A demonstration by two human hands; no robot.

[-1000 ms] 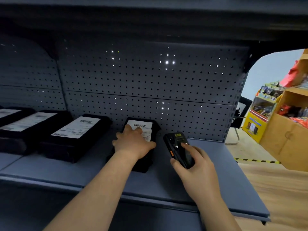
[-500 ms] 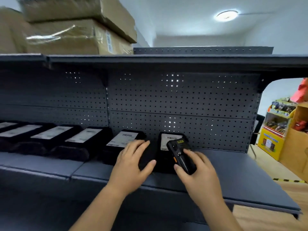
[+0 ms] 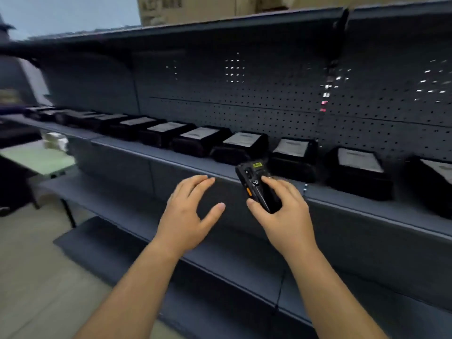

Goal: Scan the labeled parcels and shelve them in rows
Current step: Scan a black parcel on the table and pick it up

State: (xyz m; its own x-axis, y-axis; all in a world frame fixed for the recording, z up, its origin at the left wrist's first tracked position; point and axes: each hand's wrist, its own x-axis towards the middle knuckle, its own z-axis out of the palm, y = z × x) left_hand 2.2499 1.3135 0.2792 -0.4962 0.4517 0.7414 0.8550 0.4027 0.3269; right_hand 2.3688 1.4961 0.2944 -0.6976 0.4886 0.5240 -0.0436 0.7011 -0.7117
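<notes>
At the left end of the shelf (image 3: 137,149) the view is smeared, so the first parcels there and a pale green surface (image 3: 36,157) lower down cannot be read well. From that end a row of black parcels (image 3: 203,140) runs along the back edge toward the right. Each one has a white label turned up, and the row goes on past the right side of the view. In front of the shelf's front edge, about the middle, the left hand (image 3: 188,214) hangs in the air with its fingers spread and the thumb held out. It carries nothing and touches nothing. Just to the right of it, the right hand (image 3: 288,214) holds the scanner (image 3: 259,187), with the thumb against its left side and the fingers curled over its face. The top of the device points up toward the parcels.

I see three risks. The scanner head is aimed at labels that lie in the row, so one press of the trigger may read a shelved parcel a second time. The grip sits low on the device and the front edge of the shelf is near, so a knock there can twist it out of the fingers. The parcels at the right lie close to the front edge, so a careless forearm could push one out of line or off the shelf.
</notes>
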